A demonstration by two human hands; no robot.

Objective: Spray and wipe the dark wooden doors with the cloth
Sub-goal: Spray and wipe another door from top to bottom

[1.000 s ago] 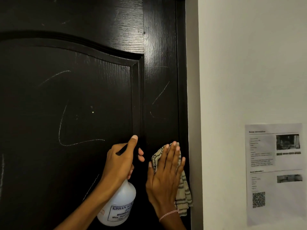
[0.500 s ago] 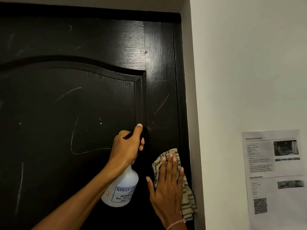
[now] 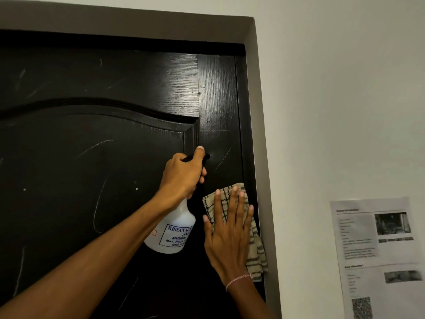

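Cloth [image 3: 256,249] is spread on the right edge of the dark door [image 3: 92,169], pressed flat by the straight-fingered right grip [image 3: 226,240], likely ready to wipe. The left grip [image 3: 181,178] is clamped round the spray bottle [image 3: 174,231], nozzle facing the streaked wood just above.

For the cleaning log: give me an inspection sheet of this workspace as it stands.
Surface: dark wooden door, glossy, with pale scratch-like marks across its panel.
Job's things: white spray bottle held up, nozzle toward the door; striped cloth flat against the door near its right edge.
Clutter: nothing seen.
Grippers: left hand grips the spray bottle at its neck and head; right hand presses the cloth with straight fingers.
Cables: nothing seen.
Surroundings: white wall right of the door frame, with a printed paper notice stuck on it.
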